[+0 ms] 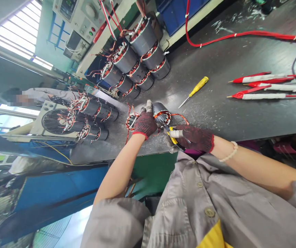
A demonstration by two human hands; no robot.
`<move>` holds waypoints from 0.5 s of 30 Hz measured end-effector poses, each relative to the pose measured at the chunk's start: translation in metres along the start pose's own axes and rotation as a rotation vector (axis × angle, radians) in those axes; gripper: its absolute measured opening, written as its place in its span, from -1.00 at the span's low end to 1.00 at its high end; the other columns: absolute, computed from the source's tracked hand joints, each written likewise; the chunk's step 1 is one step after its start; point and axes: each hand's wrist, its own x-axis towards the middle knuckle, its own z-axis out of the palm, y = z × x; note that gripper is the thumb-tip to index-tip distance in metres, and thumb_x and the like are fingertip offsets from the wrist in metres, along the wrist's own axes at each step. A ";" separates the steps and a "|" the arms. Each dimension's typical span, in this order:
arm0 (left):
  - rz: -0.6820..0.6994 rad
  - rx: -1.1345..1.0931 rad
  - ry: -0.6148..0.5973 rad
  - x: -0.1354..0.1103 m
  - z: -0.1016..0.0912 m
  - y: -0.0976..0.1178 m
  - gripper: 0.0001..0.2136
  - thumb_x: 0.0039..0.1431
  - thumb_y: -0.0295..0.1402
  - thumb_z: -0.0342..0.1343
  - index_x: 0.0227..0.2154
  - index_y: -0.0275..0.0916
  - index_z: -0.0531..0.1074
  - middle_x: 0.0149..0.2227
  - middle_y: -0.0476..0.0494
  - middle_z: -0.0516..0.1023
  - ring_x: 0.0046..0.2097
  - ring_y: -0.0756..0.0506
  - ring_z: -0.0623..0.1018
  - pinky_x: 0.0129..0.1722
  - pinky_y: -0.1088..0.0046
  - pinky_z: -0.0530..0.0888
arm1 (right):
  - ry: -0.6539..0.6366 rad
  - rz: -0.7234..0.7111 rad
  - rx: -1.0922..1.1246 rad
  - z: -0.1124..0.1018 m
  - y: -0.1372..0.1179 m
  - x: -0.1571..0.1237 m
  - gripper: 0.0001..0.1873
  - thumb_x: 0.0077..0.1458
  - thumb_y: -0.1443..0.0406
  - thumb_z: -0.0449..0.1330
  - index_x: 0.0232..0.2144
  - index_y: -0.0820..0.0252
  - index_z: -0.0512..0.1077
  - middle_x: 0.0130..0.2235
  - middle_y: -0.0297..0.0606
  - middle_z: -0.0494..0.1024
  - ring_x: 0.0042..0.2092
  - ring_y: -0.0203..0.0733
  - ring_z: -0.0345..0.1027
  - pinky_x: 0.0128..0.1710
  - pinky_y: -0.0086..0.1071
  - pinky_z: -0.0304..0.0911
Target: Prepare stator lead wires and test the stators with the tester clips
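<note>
Clock centred on the near stator (160, 109), which lies on its side on the bench (215, 113): smooth grey metal cyl., open end ringed w/ orange-red windings, loose copper-coloured wire trailing to 4. Left grip (146, 124), at 8, dark maroon knit glove w/ red cuff, pale wrap round one finger, is against it; can't tell if clenched on it or just resting. Right grip (196, 138), at 4, same knit, is closed round pliers (173, 140) w/ slick yellow handles, pointed into the stator's open end. Second stator (130, 121), at approx. 9, sits just past left grip, white & orange wires spilling.

Bench dark, flat, scuffed, w/ wire scraps. At 2, a screwdriver (198, 86), ribbed yellow plastic, thin steel shaft. Nearly at 3, test probes (264, 86), red w/ white wrap, brass-like tips. At 11, stacked stators (143, 44), matt grey tubes w/ frayed leads; more stacks (93, 112) at 9.

Hard to see: plier tips, lost among windings; left fingers, partly tucked under; second stator, half covered by left grip. Probe leads & red cable (241, 33) cut off at R edge. Co-worker's sleeve (48, 93), at 9-10, partly blocked by stacks.
</note>
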 end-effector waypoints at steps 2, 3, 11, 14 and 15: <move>-0.007 0.008 -0.001 0.001 0.000 0.001 0.02 0.25 -0.25 0.17 0.58 -0.07 -0.40 0.50 -0.51 0.17 0.29 -0.39 0.55 0.18 0.14 0.53 | -0.045 0.046 0.093 0.003 -0.006 0.011 -0.68 -0.02 0.13 0.51 -0.30 0.08 0.50 -0.33 -0.31 0.62 -0.28 -0.16 0.51 -0.25 -0.28 0.51; -0.010 0.011 -0.003 0.001 0.000 0.001 0.01 0.25 -0.27 0.15 0.58 -0.07 -0.39 0.50 -0.51 0.18 0.29 -0.39 0.55 0.17 0.15 0.53 | -0.056 0.061 0.108 0.005 -0.011 0.016 -0.65 -0.06 0.14 0.53 -0.31 0.07 0.49 -0.37 -0.33 0.60 -0.32 -0.16 0.49 -0.30 -0.27 0.51; -0.018 0.010 0.013 -0.001 0.002 0.003 -0.01 0.27 -0.19 0.14 0.58 -0.09 -0.38 0.50 -0.50 0.18 0.24 -0.40 0.58 0.12 0.14 0.55 | 0.009 0.128 0.113 0.015 -0.021 0.001 -0.61 -0.07 0.13 0.56 -0.35 0.10 0.45 -0.48 -0.40 0.47 -0.51 -0.31 0.28 -0.58 -0.42 0.21; -0.027 0.014 0.022 0.000 -0.001 0.007 -0.06 0.31 -0.22 0.09 0.58 -0.02 -0.37 0.46 -0.46 0.25 0.21 -0.40 0.60 0.10 0.11 0.56 | 0.024 0.108 0.172 0.020 -0.017 -0.006 -0.63 -0.01 0.10 0.52 -0.27 0.07 0.48 -0.46 -0.37 0.51 -0.46 -0.25 0.33 -0.48 -0.35 0.31; -0.029 0.012 0.024 0.000 -0.002 0.009 -0.08 0.32 -0.24 0.07 0.58 0.00 -0.36 0.46 -0.46 0.25 0.20 -0.41 0.61 0.09 0.10 0.57 | 0.030 0.111 0.179 0.021 -0.016 -0.006 -0.63 0.01 0.08 0.51 -0.24 0.07 0.49 -0.45 -0.35 0.52 -0.45 -0.22 0.35 -0.46 -0.33 0.32</move>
